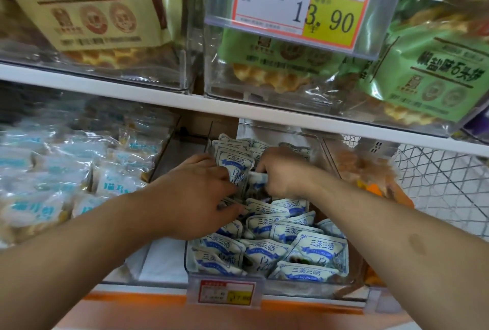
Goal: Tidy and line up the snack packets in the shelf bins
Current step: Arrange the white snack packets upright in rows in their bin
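Observation:
A clear plastic bin (188, 263) on the lower shelf holds several small white-and-blue snack packets (315, 250). Those at the front lie jumbled; a row at the back (232, 160) stands upright. Both my hands are inside the bin at its middle. My left hand (195, 197) has its fingers curled round the edges of upright packets. My right hand (280, 173) pinches a small white-and-blue packet (258, 180) right beside the left hand's fingertips. The packets under my hands are hidden.
To the left sits a bin of pale blue wrapped packets (53, 176), to the right a bin of orange-brown packets (370, 170) and a white wire basket (444, 184). Above, the shelf board (158, 91) carries clear bins of waffle bags and a price tag (304, 6).

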Demonstrator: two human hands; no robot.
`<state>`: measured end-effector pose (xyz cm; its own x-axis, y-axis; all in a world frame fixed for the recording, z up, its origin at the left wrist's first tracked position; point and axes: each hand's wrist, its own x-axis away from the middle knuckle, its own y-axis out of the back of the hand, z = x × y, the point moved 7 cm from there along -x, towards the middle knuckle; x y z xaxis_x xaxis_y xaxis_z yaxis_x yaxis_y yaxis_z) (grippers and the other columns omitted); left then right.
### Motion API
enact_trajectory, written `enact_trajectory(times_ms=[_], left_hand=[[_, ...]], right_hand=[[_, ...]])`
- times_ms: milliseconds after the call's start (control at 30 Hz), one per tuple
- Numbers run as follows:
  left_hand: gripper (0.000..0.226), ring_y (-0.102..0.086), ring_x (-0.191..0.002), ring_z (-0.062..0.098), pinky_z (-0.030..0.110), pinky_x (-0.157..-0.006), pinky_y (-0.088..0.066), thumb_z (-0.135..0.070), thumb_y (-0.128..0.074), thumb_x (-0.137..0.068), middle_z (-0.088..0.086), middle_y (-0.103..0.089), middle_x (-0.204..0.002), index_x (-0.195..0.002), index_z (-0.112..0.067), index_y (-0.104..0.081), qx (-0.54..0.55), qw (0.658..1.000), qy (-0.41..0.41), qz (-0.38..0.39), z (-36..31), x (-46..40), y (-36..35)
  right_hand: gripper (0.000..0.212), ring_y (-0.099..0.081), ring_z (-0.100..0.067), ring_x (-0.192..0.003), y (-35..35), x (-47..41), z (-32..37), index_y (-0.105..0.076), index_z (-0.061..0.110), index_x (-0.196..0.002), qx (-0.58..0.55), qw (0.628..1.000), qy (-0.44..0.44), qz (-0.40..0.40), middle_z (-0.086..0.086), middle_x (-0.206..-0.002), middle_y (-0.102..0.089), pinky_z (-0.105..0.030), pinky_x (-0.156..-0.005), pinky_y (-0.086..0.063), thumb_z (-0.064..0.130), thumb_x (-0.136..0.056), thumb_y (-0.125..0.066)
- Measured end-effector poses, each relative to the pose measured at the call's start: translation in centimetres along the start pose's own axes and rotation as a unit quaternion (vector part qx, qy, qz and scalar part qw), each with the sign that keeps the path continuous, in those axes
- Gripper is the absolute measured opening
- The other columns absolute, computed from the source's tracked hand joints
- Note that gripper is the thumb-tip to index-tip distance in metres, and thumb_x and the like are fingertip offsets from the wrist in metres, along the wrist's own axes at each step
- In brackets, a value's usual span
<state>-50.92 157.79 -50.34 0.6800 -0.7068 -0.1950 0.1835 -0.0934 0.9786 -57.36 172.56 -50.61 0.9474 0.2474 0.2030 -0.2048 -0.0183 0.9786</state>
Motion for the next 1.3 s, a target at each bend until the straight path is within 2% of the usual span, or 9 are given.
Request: enact_trajectory(times_ms=[67, 267, 433, 567, 767, 933, 1100, 1200, 1300], left_hand=[[0.063, -0.059, -0.101, 0.011, 0.034, -0.113, -0.031, -0.066, -0.021, -0.098, -0.012, -0.065, -0.094, -0.111, -0.032, -0.073, 0.008, 1.000, 0.000, -0.013, 0.0, 0.0, 0.0], [0.062, -0.060, -0.103, 0.010, 0.035, -0.115, -0.030, -0.064, -0.024, -0.098, -0.012, -0.067, -0.096, -0.114, -0.033, -0.074, 0.023, 1.000, -0.001, -0.022, 0.0, 0.0, 0.1], [0.065, -0.058, -0.105, 0.009, 0.036, -0.116, -0.029, -0.065, -0.018, -0.098, -0.013, -0.067, -0.099, -0.121, -0.035, -0.070, 0.020, 1.000, 0.000, -0.015, -0.1, 0.1, 0.0], [0.064, -0.060, -0.105, 0.010, 0.038, -0.114, -0.031, -0.064, -0.019, -0.099, -0.012, -0.068, -0.099, -0.120, -0.035, -0.071, 0.028, 0.999, -0.004, -0.023, -0.1, 0.1, 0.0], [0.064, -0.059, -0.102, 0.009, 0.035, -0.114, -0.030, -0.065, -0.018, -0.099, -0.013, -0.067, -0.097, -0.121, -0.036, -0.070, 0.030, 0.999, -0.006, -0.033, -0.1, 0.1, 0.0], [0.048, -0.063, -0.096, 0.014, 0.037, -0.111, -0.037, -0.058, -0.034, -0.099, -0.012, -0.068, -0.091, -0.128, -0.040, -0.067, 0.046, 0.996, -0.014, -0.074, -0.2, 0.2, 0.4], [0.046, -0.061, -0.100, 0.010, 0.033, -0.112, -0.032, -0.060, -0.036, -0.097, -0.015, -0.067, -0.092, -0.130, -0.045, -0.065, 0.067, 0.995, -0.015, -0.070, 0.1, 0.1, 0.3], [0.048, -0.058, -0.105, 0.008, 0.030, -0.114, -0.027, -0.063, -0.034, -0.096, -0.016, -0.068, -0.098, -0.131, -0.048, -0.063, 0.081, 0.995, -0.012, -0.061, 0.3, 0.1, 0.1], [0.048, -0.058, -0.105, 0.008, 0.030, -0.114, -0.027, -0.063, -0.034, -0.095, -0.016, -0.068, -0.097, -0.130, -0.048, -0.064, 0.091, 0.994, -0.010, -0.064, 0.3, 0.1, 0.0]], right_hand=[[0.035, -0.071, -0.023, -0.099, 0.2, -0.1, -0.4, -0.079, 0.015, -0.113, -0.029, 0.997, 0.001, -0.065, -0.001, -0.115, -0.074, -0.027, -0.077, -0.058, 0.002, -0.082, -0.074], [0.027, -0.067, -0.023, -0.094, -0.7, 0.5, -0.3, -0.080, 0.019, -0.097, -0.006, 0.983, 0.070, -0.171, 0.004, -0.098, -0.072, -0.039, -0.084, -0.061, 0.002, -0.078, -0.071], [0.032, -0.065, -0.023, -0.111, -0.1, 0.8, -0.4, -0.077, 0.028, -0.112, 0.038, 0.982, 0.060, -0.172, 0.006, -0.114, -0.075, -0.039, -0.098, -0.057, 0.035, -0.082, -0.086], [0.052, -0.065, -0.013, -0.106, 1.1, 1.6, -2.5, -0.069, 0.032, -0.126, -0.075, 0.987, 0.012, -0.140, 0.009, -0.121, -0.067, -0.036, -0.095, -0.057, 0.041, -0.079, -0.090], [0.025, -0.070, -0.003, -0.088, 1.6, 3.5, -4.3, -0.075, 0.028, -0.102, -0.174, 0.984, 0.009, -0.032, 0.010, -0.094, -0.074, -0.025, -0.085, -0.058, 0.012, -0.086, -0.085], [0.030, -0.070, -0.010, -0.094, -0.8, 3.9, -3.3, -0.077, 0.024, -0.113, -0.036, 0.996, 0.043, 0.074, 0.010, -0.103, -0.075, -0.035, -0.087, -0.060, 0.025, -0.084, -0.087], [0.015, -0.064, -0.010, -0.070, 0.0, 3.8, -3.8, -0.075, 0.022, -0.090, 0.012, 0.999, 0.019, 0.028, 0.005, -0.081, -0.072, -0.025, -0.056, -0.047, 0.028, -0.084, -0.087], [0.024, -0.066, -0.017, -0.074, 1.4, 3.9, -4.3, -0.062, 0.016, -0.081, 0.071, 0.997, 0.022, -0.037, 0.004, -0.077, -0.068, -0.027, -0.059, -0.047, 0.026, -0.085, -0.084], [0.035, -0.056, -0.013, -0.065, 0.9, 4.2, -4.4, -0.052, 0.024, -0.072, 0.097, 0.995, 0.036, -0.007, 0.006, -0.071, -0.061, -0.028, -0.055, -0.043, 0.028, -0.085, -0.084]])
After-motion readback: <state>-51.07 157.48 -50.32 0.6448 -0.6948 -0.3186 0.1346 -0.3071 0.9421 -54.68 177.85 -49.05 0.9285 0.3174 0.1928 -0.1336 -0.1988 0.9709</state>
